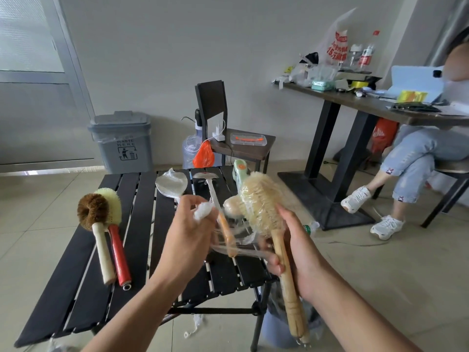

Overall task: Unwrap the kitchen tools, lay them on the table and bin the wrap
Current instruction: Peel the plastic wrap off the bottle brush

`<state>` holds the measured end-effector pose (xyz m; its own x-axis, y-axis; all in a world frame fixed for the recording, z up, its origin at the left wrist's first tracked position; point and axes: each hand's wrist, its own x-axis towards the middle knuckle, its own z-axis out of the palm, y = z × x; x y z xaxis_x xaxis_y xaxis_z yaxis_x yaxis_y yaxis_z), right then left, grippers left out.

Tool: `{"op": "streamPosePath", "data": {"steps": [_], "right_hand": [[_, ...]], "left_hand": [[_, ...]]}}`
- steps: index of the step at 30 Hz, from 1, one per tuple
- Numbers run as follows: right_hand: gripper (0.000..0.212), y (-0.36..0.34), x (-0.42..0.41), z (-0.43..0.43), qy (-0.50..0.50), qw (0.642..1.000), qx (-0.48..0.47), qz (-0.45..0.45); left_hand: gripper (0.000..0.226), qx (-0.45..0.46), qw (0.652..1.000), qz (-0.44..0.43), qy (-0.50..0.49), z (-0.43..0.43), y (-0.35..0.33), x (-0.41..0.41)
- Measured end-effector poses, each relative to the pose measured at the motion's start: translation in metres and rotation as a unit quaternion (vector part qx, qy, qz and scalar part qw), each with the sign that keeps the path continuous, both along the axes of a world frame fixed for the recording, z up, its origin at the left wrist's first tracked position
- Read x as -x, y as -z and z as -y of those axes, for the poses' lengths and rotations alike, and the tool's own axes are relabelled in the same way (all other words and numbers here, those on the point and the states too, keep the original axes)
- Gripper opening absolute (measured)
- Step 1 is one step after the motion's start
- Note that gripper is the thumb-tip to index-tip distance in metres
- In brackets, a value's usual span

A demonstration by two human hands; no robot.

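Left hand pinches a wad of wrap (strands stretched taut) while right hand grips the wooden-handled brush above the surface.

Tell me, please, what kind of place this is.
Probably an office or workroom rather than a kitchen: a cluttered desk with a person seated at it, a grey waste bin by the wall, and a black slatted table on a tiled floor.
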<state>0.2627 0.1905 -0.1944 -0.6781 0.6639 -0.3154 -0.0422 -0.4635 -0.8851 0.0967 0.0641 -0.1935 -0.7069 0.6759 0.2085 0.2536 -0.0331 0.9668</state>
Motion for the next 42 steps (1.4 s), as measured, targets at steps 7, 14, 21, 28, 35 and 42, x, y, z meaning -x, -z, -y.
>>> {"op": "streamPosePath", "data": {"steps": [7, 14, 21, 28, 35, 42], "right_hand": [[0.078, 0.002, 0.001, 0.003, -0.001, 1.000, -0.004, 0.011], [0.078, -0.001, -0.001, 0.001, -0.030, 0.999, 0.020, -0.034], [0.071, 0.005, 0.005, 0.004, -0.025, 0.999, 0.022, -0.002], [0.067, 0.010, 0.004, 0.004, 0.018, 0.999, -0.037, 0.000], [0.059, 0.004, 0.006, 0.010, 0.009, 0.988, -0.152, 0.008], [0.026, 0.011, 0.003, 0.002, 0.083, 0.973, -0.210, 0.036]], "left_hand": [[0.067, 0.174, 0.967, 0.048, 0.179, 0.002, 0.004, -0.005], [0.021, 0.145, 0.953, 0.127, 0.235, 0.006, 0.003, -0.001], [0.016, -0.019, 0.961, 0.163, 0.222, 0.005, 0.004, -0.005], [0.029, -0.031, 0.963, 0.192, 0.187, 0.003, 0.007, -0.005], [0.043, -0.029, 0.979, 0.094, 0.177, 0.006, 0.004, -0.009], [0.046, -0.026, 0.990, 0.077, 0.117, 0.002, -0.002, -0.010]]}}
